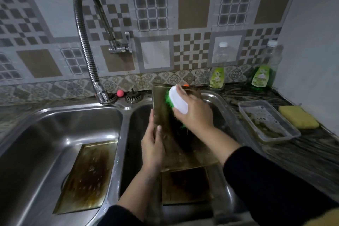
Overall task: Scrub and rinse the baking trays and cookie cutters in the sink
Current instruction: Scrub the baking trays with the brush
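A stained metal baking tray (161, 101) stands tilted on edge in the right basin of the steel sink (124, 130). My left hand (153, 145) grips the tray's left edge. My right hand (194, 113) holds a white scrub brush (178, 102) with green bristles pressed against the tray's face. A second dirty tray (185, 185) lies flat in the right basin under it. A third browned tray (88, 176) lies in the left basin. No cookie cutters can be made out.
A flexible steel faucet (86, 46) hangs over the divider, with no water visible. On the counter to the right stand a clear plastic container (267, 121) with soapy water, a yellow sponge (299, 119) and two green dish-soap bottles (217, 79). Two sink strainers (134, 96) sit behind the basins.
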